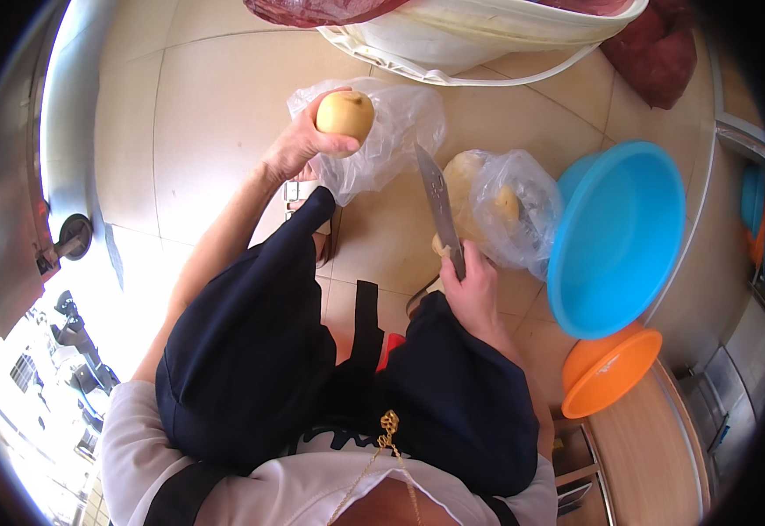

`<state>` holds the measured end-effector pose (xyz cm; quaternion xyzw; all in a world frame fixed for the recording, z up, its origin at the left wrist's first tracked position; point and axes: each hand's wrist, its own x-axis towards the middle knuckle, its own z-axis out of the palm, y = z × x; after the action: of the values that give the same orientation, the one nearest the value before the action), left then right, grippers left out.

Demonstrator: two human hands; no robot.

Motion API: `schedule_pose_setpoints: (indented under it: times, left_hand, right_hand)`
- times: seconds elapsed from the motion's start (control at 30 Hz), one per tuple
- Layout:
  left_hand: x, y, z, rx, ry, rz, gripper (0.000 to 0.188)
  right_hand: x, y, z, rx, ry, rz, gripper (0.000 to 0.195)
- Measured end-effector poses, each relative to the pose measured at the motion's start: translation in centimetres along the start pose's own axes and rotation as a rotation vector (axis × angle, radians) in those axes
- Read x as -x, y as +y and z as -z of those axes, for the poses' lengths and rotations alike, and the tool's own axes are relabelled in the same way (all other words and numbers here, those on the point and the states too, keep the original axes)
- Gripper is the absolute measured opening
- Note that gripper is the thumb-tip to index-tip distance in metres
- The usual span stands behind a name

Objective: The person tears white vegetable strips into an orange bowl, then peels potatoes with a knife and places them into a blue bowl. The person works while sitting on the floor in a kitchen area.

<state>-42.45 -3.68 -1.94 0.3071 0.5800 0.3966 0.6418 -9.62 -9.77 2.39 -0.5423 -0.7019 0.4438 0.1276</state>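
Observation:
My left hand grips a round, pale yellow fruit or root vegetable, its dark stem end facing up. A crumpled clear plastic bag lies on the floor behind and to the right of that hand. In my right hand is the handle of a kitchen knife. Its broad metal blade points forward and slightly left, apart from the fruit, with small pale specks on it. Right of the blade, a second clear plastic bag has yellow produce in or under it; I cannot tell which.
A large blue plastic basin stands to the right, with an orange basin nearer me. Ahead is a white bucket with its handle hanging down, and a dark red sack beside it. Floor tiles extend left.

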Motion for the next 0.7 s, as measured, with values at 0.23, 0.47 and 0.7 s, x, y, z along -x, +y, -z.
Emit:
schedule_pose_setpoints:
  times: [0.23, 0.47, 0.7]
  left_hand:
    - [1.5, -2.0, -2.7, -0.497, -0.001, -0.063, 0.073]
    - [2.5, -3.2, -1.3, -0.286, -0.113, -0.253, 0.064]
    - [1.4, -5.2, -0.5, -0.174, -0.118, -0.258, 0.066]
  right_hand:
    - [-5.8, -2.6, -2.8, -0.007, 0.173, 0.272, 0.047]
    - [-9.7, -6.2, -4.7, 0.265, 0.193, 0.598, 0.047]
    - [-10.7, -6.0, -4.2, 0.330, 0.128, 0.639, 0.053]
